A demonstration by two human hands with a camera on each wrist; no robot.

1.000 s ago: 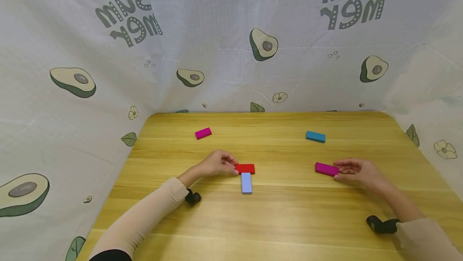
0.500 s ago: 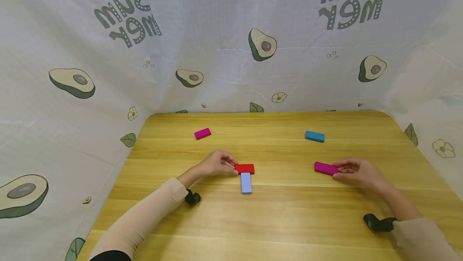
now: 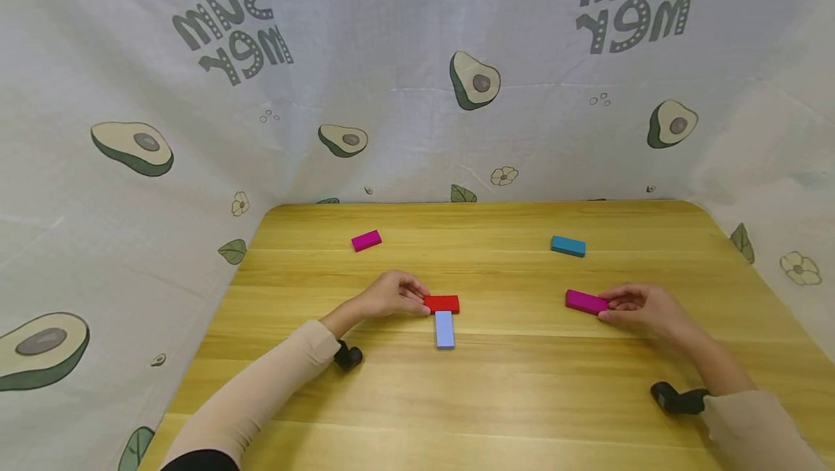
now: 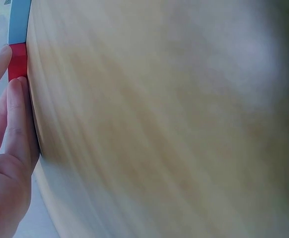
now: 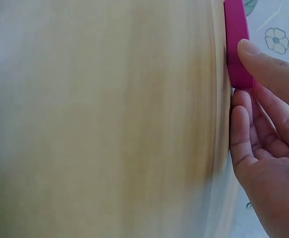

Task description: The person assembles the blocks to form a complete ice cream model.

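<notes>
In the head view, a red block point(image 3: 443, 304) lies crosswise against the far end of a light blue block point(image 3: 445, 330), the two making a T. My left hand point(image 3: 391, 295) pinches the left end of the red block between thumb and fingers; the left wrist view also shows the red block point(image 4: 18, 60) between the fingertips, with a light blue block point(image 4: 19, 21) beyond it. Well to the right, my right hand point(image 3: 647, 309) pinches the right end of a magenta block point(image 3: 586, 302). Seen from the right wrist, the thumb presses one face of this magenta block point(image 5: 238, 39).
Toward the back left of the wooden table point(image 3: 509, 398) lies another magenta block point(image 3: 367, 240). A darker blue block point(image 3: 568, 246) rests at the back right, behind the right hand's block. A patterned cloth point(image 3: 391, 43) hangs along the table's far edge.
My right hand has shifted slightly left and away from me with the magenta block. The left hand, the red block and the light blue block have stayed in place.
</notes>
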